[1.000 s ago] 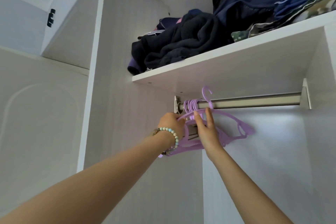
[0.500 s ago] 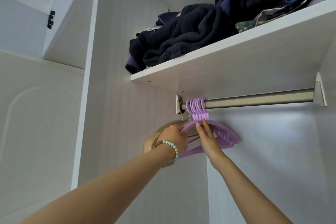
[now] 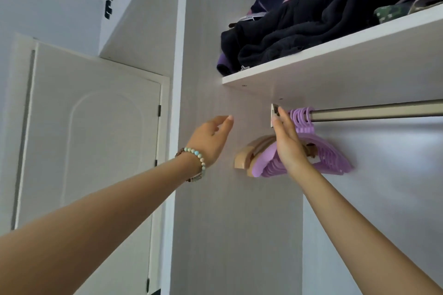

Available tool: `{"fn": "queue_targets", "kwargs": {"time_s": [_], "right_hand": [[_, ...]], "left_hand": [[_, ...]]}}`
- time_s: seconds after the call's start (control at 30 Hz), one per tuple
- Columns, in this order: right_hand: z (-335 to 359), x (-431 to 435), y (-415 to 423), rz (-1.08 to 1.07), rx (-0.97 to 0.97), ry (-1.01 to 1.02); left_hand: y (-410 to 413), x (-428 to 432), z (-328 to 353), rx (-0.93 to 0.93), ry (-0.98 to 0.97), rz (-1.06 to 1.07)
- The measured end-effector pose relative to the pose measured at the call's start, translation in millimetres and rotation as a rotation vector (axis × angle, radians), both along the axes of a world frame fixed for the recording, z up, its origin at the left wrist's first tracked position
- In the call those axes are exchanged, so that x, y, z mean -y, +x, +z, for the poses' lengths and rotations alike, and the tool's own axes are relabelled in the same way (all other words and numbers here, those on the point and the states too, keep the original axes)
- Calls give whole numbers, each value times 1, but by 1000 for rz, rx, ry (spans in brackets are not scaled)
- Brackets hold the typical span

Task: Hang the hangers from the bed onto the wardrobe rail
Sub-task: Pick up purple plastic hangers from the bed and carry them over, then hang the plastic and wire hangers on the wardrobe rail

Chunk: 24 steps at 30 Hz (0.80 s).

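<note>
Seen from the head camera, a bunch of purple hangers (image 3: 333, 158) is hanging from the wardrobe rail (image 3: 374, 112), its hooks crowding the rail's left end just right of the right hand's (image 3: 287, 148) fingertips. The right arm is reaching up and forward. The hand is standing edge-on with its fingers (image 3: 285, 124) straight and pressed together, and it is lying flat against the left face of the bunch, gripping nothing. The fingertips are ending beside the rail bracket (image 3: 273, 115). A tan hanger (image 3: 244, 159) is showing just left of those fingers, below the bracket; whether its hook is sitting on the rail cannot be told. The left hand (image 3: 211, 139), with a beaded bracelet (image 3: 197, 158) at the wrist, is hovering well left of the hangers. Its fingers are loosely curved and slightly apart, and it is holding nothing. The hangers are looking like thin moulded plastic: probably light, stiff and smooth, apt to slide along the metal and to swing or tangle when nudged. The neck just under the hooks, right beside the right fingertips, is appearing the surest place to take hold, since a grip on a shoulder would likely tip the whole stack. Above the fingers, dark clothes (image 3: 299, 29) are sitting heaped on a white shelf (image 3: 311, 56).
</note>
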State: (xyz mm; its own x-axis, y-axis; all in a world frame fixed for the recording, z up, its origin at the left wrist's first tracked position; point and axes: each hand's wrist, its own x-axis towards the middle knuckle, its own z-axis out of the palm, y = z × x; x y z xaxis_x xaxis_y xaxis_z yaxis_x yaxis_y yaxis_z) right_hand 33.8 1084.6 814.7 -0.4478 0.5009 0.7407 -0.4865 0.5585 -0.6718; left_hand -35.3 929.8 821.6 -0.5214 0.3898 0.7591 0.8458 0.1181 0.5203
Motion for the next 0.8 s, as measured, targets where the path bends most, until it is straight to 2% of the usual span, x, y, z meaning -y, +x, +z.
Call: {"fn": "queue_targets", "kwargs": {"time_s": [0.2,0.43,0.6,0.8], "right_hand": [[10,118,-17,117,-3,132],[-5,284,-72,330,108,301],[-48,429,-132,452,211,429],[-134,602,-191,633,381,579]], "left_hand": [[-22,126,-12,-36,64,99],[-63,328,-63,46,98,331],[-84,490,-107,162,34,555],[-89,669,-188,282,-105,833]]}}
